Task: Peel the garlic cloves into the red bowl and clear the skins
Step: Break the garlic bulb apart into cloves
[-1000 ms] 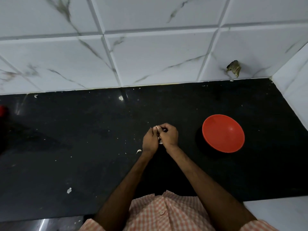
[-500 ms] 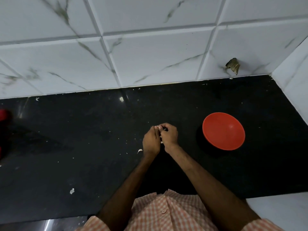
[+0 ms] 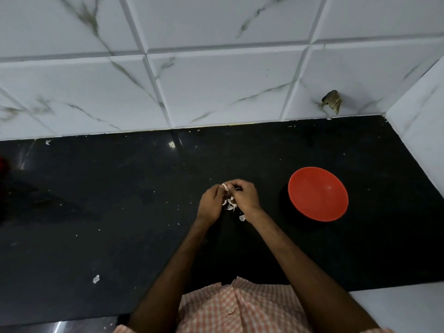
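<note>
**Bowl lies to the right**

Left hand (image 3: 211, 203) and right hand (image 3: 247, 196) pinch one garlic clove (image 3: 225, 187) between them, above loose skins (image 3: 230, 205). The red bowl (image 3: 318, 193) sits off to the right, so the right hand is nearer it.

wall (image 3: 216, 87): white marble-veined tiles; counter (image 3: 108, 212): glossy black; light: dim
</note>
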